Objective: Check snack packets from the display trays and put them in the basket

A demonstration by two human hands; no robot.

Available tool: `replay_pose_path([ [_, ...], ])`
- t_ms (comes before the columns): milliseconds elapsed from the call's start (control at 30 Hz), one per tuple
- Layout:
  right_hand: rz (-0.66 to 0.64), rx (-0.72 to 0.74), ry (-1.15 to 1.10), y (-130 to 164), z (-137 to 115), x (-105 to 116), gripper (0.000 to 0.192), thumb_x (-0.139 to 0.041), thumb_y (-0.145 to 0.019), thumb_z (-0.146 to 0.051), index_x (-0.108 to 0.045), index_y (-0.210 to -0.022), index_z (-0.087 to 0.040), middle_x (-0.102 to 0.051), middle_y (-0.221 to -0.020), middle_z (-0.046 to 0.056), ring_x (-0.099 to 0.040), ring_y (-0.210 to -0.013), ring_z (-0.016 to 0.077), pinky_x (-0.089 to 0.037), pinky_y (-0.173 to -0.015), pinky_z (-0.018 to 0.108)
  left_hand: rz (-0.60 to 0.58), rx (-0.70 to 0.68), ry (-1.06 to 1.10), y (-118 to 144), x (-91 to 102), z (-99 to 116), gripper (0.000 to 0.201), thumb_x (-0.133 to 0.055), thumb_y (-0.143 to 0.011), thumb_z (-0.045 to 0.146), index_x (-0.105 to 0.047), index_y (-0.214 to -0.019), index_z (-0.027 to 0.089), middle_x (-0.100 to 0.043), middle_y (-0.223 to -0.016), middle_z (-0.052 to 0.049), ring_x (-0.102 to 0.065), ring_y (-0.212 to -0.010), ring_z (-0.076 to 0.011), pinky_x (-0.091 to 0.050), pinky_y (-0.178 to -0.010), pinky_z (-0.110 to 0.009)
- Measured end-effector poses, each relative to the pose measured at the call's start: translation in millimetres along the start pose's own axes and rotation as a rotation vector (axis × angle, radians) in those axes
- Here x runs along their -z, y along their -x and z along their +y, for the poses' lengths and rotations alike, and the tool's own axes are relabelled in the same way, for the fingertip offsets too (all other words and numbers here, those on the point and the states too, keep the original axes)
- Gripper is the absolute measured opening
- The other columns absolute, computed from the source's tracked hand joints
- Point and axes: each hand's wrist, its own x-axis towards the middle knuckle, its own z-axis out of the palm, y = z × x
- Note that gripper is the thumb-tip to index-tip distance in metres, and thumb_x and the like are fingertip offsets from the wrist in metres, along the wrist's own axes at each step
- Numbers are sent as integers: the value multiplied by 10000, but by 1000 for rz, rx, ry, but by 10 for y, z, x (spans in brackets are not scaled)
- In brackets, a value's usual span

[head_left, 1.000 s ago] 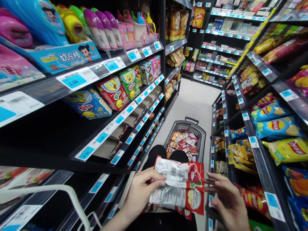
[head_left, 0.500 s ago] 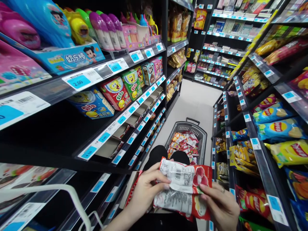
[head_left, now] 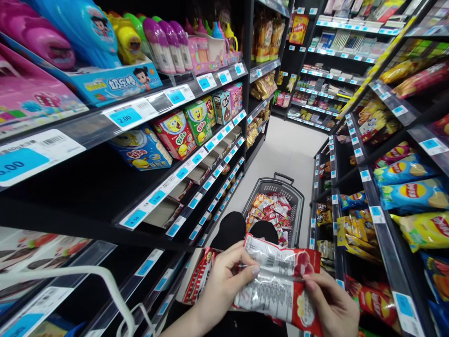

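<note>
Both of my hands hold a red and white snack packet [head_left: 270, 292], its printed back turned up, with small text, a barcode and pictures of fruit. My left hand [head_left: 224, 276] pinches its left side near the middle seam, thumb against fingers. At the right edge, my right hand [head_left: 331, 299] grips it between thumb and fingers. Beneath my left hand and forearm lies a box with red and white stripes [head_left: 199, 277], partly hidden by the hand. My knees in black show just beyond the packet.
A grey shopping basket [head_left: 297, 220] full of red and orange packets stands on the floor ahead. Shelves with snack boxes [head_left: 175, 133] run along the left, chip bags [head_left: 414, 194] along the right. A white curved metal bar [head_left: 117, 299] juts in at lower left.
The packet now lies flatter, its lower half more spread out around the seam. Both hands and the packet sit slightly further right and lower in view. More of the striped box shows.
</note>
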Motion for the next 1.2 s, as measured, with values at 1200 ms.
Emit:
replay_pose_path([
  [1200,-152,-450,-224,-34,-35,81,334,-750,-705,-481,-598,-646,-189,-473,-519,-46,-507,-538,138,-448,-501,215,-251,170,132,-80,137,-161,400,-686,-760,527,-738,-643,148,-689,-856,-84,-612,-917,-265,-459,-874,-334],
])
